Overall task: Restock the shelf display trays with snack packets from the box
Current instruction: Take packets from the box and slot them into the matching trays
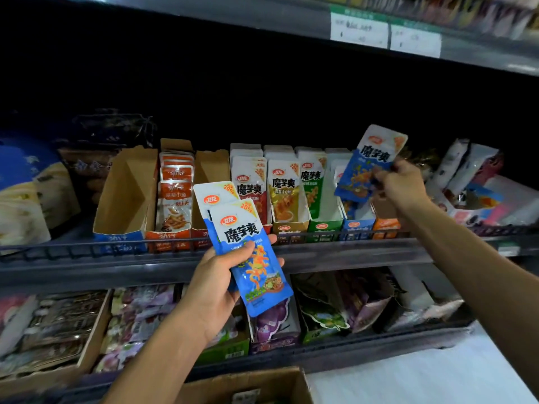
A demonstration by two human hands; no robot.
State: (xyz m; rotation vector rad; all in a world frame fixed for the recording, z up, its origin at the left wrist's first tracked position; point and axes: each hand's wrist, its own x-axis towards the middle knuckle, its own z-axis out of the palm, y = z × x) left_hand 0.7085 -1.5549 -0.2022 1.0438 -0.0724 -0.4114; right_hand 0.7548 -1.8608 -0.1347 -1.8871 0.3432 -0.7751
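Right hand: our right hand [399, 186] pinches one blue packet [370, 164] at its lower edge, holding it tilted above the blue tray [357, 221] at about two o'clock from the middle of our view.
Left hand: our left hand [224, 275] grips a small stack of blue packets [248, 246], thumb across the front and fingers curled behind; we count two for sure, perhaps more hidden behind.
Blue tray: it sits on the middle shelf between the green tray [322, 225] and an orange tray [385, 224]; it looks nearly bare, with only a little blue showing low inside, though our packet covers part of it.
Progress: we judge the job part done. The red, yellow and green trays stand filled upright, the blue one is being filled now, and the stack in our left hand still waits.
Left to do: two brown trays [125, 193] at ten o'clock stand bare, one either side of the orange-packet row [175, 193].
Box: the cardboard box [262, 386] lies at six o'clock, below our arms.
In the way: the wire rail [163, 246] along the shelf front and the tall neighbouring packets crowd the slot, so we would lower the packet in from above.
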